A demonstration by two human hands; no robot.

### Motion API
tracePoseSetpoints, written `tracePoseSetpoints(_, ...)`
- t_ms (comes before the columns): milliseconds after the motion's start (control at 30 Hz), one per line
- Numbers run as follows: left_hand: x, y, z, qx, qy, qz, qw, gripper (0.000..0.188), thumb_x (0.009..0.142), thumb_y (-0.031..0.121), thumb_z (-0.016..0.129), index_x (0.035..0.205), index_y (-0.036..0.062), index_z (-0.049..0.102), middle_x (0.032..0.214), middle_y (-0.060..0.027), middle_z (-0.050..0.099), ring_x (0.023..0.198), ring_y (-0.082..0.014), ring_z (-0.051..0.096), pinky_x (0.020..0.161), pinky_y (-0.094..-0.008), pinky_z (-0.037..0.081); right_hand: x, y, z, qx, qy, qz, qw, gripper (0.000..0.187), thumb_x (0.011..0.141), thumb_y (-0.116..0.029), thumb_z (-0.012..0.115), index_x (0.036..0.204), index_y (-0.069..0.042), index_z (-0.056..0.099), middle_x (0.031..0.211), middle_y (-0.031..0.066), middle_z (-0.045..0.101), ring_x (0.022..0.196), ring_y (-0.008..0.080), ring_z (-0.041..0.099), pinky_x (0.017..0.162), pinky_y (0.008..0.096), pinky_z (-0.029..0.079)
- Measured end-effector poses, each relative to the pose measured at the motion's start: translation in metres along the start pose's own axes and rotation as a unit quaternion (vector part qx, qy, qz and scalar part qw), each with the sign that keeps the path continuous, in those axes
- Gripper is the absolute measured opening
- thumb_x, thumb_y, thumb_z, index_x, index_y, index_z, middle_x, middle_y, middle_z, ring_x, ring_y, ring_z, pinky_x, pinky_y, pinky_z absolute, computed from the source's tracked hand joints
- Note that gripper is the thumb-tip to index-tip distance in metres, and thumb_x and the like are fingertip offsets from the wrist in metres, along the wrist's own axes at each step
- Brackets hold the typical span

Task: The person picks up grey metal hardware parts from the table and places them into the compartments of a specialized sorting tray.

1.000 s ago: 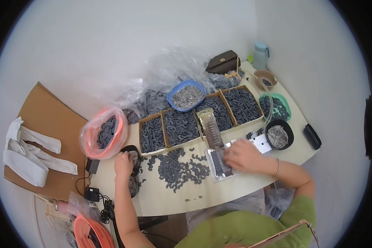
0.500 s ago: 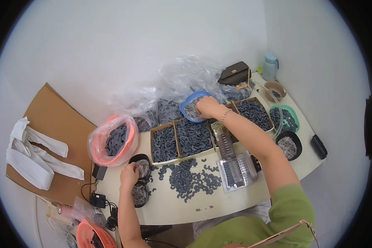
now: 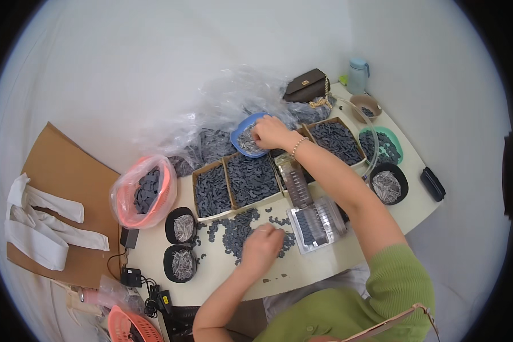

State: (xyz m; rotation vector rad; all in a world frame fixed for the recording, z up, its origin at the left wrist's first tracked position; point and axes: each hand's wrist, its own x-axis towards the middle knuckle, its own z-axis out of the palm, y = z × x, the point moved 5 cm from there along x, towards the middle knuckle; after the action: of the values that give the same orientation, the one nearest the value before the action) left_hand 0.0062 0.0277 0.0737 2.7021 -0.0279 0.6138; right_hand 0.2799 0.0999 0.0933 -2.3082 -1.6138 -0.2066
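My right hand [image 3: 272, 134] reaches across to a blue bowl [image 3: 240, 126] of thin metal pins, its fingers bunched down among the pins [image 3: 247, 140]. Whatever those fingers pinch is hidden. My left hand [image 3: 263, 248] is closed, with its fingers curled, over a loose pile of small dark grey pieces [image 3: 237, 231] spread on the table; I cannot make out anything in its grip. Beside it on the right lies a clear plastic fixture with a row of slots [image 3: 318, 223], with dark pieces showing at its left part.
Divided cardboard boxes [image 3: 212, 191] full of grey pieces line the table's middle. Two black bowls [image 3: 182, 263] of pins stand left, another black bowl [image 3: 389, 185] right. Around them are a pink basket [image 3: 168, 194], a green bowl [image 3: 399, 149], a clear tube [image 3: 375, 149] and a black case [image 3: 433, 184].
My left hand has left the upper black bowl at the left and moved right, over the loose pieces. My right hand stays in the blue bowl. The whole view has shifted slightly.
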Motion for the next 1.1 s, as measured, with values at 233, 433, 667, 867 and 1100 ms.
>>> tracePoseSetpoints(233, 0.018, 0.053, 0.062, 0.099, -0.033, 0.089, 0.99, 0.01, 0.069, 0.005, 0.06, 0.078, 0.0019, 0.061, 0.078, -0.009, 0.053, 0.071, -0.0251, 0.056, 0.059, -0.0344, 0.049, -0.02, 0.016, -0.008, 0.039, 0.077, 0.077, 0.993, 0.011, 0.072, -0.017, 0.064, 0.079, -0.015, 0.072, 0.097, 0.0117, 0.063, 0.095, 0.0301, 0.06, 0.08, 0.0412, 0.05)
tracePoseSetpoints(433, 0.012, 0.052, 0.062, 0.077, -0.033, 0.053, 0.995, 0.02, 0.074, 0.009, 0.065, 0.091, -0.0024, 0.065, 0.085, -0.0099, 0.056, 0.078, -0.0261, 0.056, 0.067, -0.0369, 0.049, -0.054, 0.017, -0.044, 0.198, 0.098, -0.013, 0.975, 0.012, 0.071, -0.015, 0.062, 0.079, -0.009, 0.069, 0.076, 0.0123, 0.066, 0.076, 0.0287, 0.064, 0.069, 0.0403, 0.051)
tracePoseSetpoints(667, -0.009, 0.062, 0.063, 0.048, -0.052, 0.034, 0.997, 0.05, 0.08, 0.025, 0.067, 0.118, -0.0067, 0.055, 0.128, -0.0215, 0.048, 0.119, -0.0346, 0.046, 0.097, -0.0446, 0.037, -0.179, -0.038, -0.044, 0.186, -0.155, -0.137, 0.961, 0.01, 0.072, -0.012, 0.061, 0.078, -0.006, 0.067, 0.073, 0.0136, 0.065, 0.07, 0.0314, 0.064, 0.065, 0.0405, 0.051)
tracePoseSetpoints(867, -0.017, 0.071, 0.073, 0.057, -0.064, -0.011, 0.996, 0.069, 0.081, 0.034, 0.067, 0.13, -0.0092, 0.043, 0.142, -0.0254, 0.034, 0.129, -0.0392, 0.035, 0.105, -0.0496, 0.026, -0.223, -0.059, -0.021, 0.028, -0.067, -0.14, 0.988, 0.014, 0.072, -0.011, 0.064, 0.083, -0.001, 0.064, 0.083, 0.0161, 0.062, 0.075, 0.0336, 0.066, 0.066, 0.0392, 0.054)
tracePoseSetpoints(1100, -0.01, 0.041, 0.061, 0.007, -0.051, -0.053, 0.997, 0.071, 0.083, 0.033, 0.065, 0.134, -0.009, 0.038, 0.14, -0.0259, 0.034, 0.129, -0.0412, 0.033, 0.106, -0.0491, 0.025, -0.235, -0.049, -0.018, 0.097, -0.031, -0.139, 0.985, 0.021, 0.073, -0.011, 0.067, 0.09, -0.001, 0.061, 0.088, 0.0136, 0.059, 0.084, 0.0318, 0.062, 0.072, 0.0416, 0.051)
